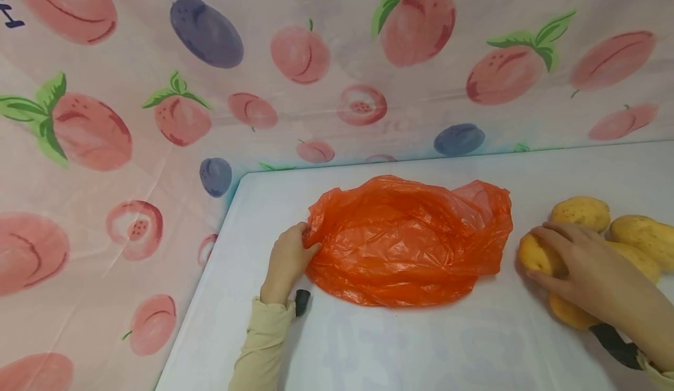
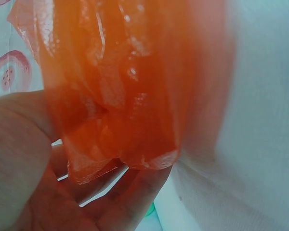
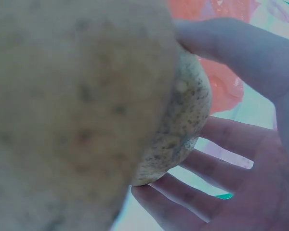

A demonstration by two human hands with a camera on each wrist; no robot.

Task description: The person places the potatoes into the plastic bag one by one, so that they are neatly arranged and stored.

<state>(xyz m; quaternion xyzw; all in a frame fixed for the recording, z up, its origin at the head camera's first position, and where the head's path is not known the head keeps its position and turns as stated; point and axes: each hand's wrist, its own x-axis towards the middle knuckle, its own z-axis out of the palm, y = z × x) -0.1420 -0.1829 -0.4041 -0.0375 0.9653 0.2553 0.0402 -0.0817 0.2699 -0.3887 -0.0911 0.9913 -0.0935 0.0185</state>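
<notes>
An orange plastic bag [image 1: 389,244], thin and crumpled, lies spread on the white table. At its left edge my left hand [image 1: 286,259] pinches the film between thumb and fingers; the left wrist view shows the bag's folded corner [image 2: 120,144] inside the grip. Over on the right, my right hand [image 1: 595,268] grips a yellow potato [image 1: 536,256] at the near left of a cluster. Thumb and fingers curve round this speckled potato [image 3: 185,106] in the right wrist view, where another potato [image 3: 72,110] fills the left side, blurred and close.
More potatoes sit around the right hand, among them one behind it [image 1: 581,212] and one farther right [image 1: 645,239]. A fruit-printed cloth [image 1: 326,4] hangs behind the table [image 1: 400,350] and along its left side. Black straps show at both wrists.
</notes>
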